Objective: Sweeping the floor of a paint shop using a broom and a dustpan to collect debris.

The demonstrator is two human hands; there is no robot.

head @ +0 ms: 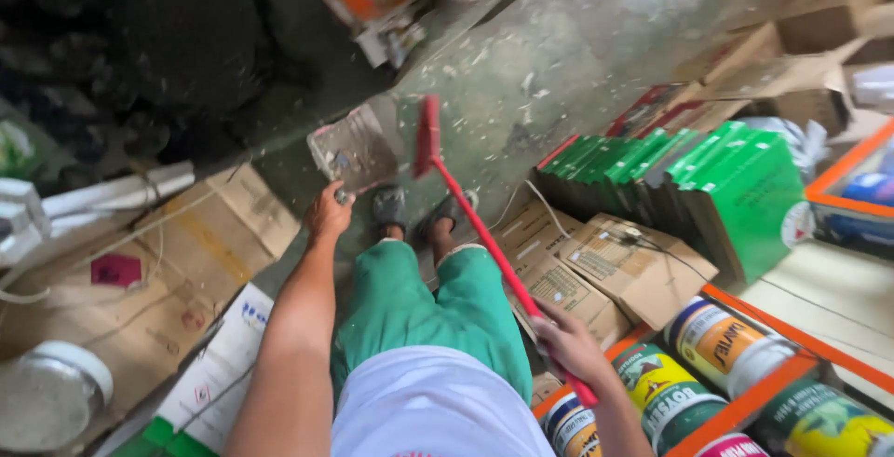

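My right hand [564, 341] grips the red handle of a broom [473, 217], whose red head [426, 135] rests on the dusty concrete floor ahead of my feet. My left hand [329, 212] holds the handle of a dustpan [353, 150], tilted on the floor just left of the broom head with debris on it. I look down on my green shorts [410, 303], white shirt and grey sandals [389, 205].
Flattened cardboard [140, 280] and a white lidded bucket [47, 396] lie at left. Cardboard boxes [605, 266], a row of green boxes [689, 177] and an orange shelf [754, 401] of paint cans stand at right. Scraps litter the floor [559, 56].
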